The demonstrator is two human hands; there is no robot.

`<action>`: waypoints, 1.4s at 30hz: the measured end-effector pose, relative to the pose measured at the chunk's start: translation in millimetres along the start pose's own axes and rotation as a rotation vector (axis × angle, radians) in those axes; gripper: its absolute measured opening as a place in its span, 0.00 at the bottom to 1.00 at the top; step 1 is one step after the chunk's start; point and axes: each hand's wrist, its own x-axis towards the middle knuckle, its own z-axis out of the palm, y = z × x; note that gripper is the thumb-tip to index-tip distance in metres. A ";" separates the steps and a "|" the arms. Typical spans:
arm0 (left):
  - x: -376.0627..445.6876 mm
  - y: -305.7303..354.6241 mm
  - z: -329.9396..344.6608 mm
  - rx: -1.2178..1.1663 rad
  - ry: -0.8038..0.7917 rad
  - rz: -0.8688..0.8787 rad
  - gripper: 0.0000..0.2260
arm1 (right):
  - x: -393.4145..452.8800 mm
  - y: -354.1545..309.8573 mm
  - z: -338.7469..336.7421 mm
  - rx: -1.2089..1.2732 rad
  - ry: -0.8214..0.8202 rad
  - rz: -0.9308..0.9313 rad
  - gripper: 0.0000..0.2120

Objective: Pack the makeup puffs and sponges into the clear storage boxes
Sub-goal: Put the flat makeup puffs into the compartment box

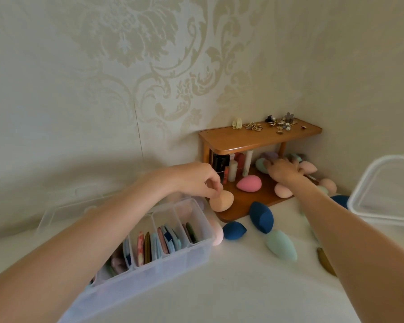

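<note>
While left hand (197, 180) pinches, peach sponge (221, 201) hangs below grip.

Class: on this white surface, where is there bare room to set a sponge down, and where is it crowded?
Bare: the near stretch between the divided box and the right forearm. Crowded: around the wooden shelf, where blue sponges and a mint sponge lie.

Two bare forearms entered from six o'clock, no sleeves, left hand (196, 180) and right hand (283, 170) ungloved, no rings, watch or bracelets showed, fingernails short and unpainted where visible, right fingers blurred.
</note>
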 end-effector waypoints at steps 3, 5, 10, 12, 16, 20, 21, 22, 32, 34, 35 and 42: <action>-0.4 1.5 -0.6 -0.005 0.008 0.006 0.09 | -5.5 -1.2 -1.3 0.046 0.083 0.022 0.21; -4.5 3.8 -2.3 -0.014 0.017 0.007 0.09 | -9.7 0.9 -3.5 0.114 0.135 0.022 0.18; -29.1 13.5 -5.0 -0.041 0.063 -0.002 0.09 | -35.6 2.2 -19.7 0.322 0.299 0.074 0.13; -41.9 13.5 -4.0 -0.047 0.091 -0.007 0.09 | -58.2 -1.4 -26.9 0.357 0.377 0.032 0.10; -66.4 12.4 1.0 -0.068 0.070 -0.026 0.07 | -111.0 -20.1 -27.3 0.385 0.371 -0.216 0.05; -83.2 15.1 8.1 -0.041 0.010 -0.053 0.07 | -159.6 -56.9 -18.7 0.410 0.243 -0.485 0.05; -86.3 15.0 9.8 -0.029 0.018 -0.060 0.07 | -170.0 -63.0 -13.8 0.431 0.230 -0.527 0.07; -88.5 14.4 10.9 -0.011 0.033 -0.069 0.06 | -181.3 -68.5 -8.1 0.436 0.234 -0.566 0.07; -99.7 17.9 15.9 0.091 0.042 -0.108 0.12 | -204.9 -79.5 35.5 0.117 0.273 -0.651 0.01; -99.9 17.7 16.0 0.087 0.035 -0.104 0.12 | -199.5 -78.1 38.9 0.051 0.255 -0.664 0.03; -99.9 16.8 15.8 0.086 0.037 -0.099 0.11 | -196.8 -77.5 39.8 0.032 0.235 -0.671 0.04; -92.1 9.1 9.3 0.021 0.130 -0.086 0.08 | -190.3 -76.3 35.0 0.122 0.013 -0.630 0.11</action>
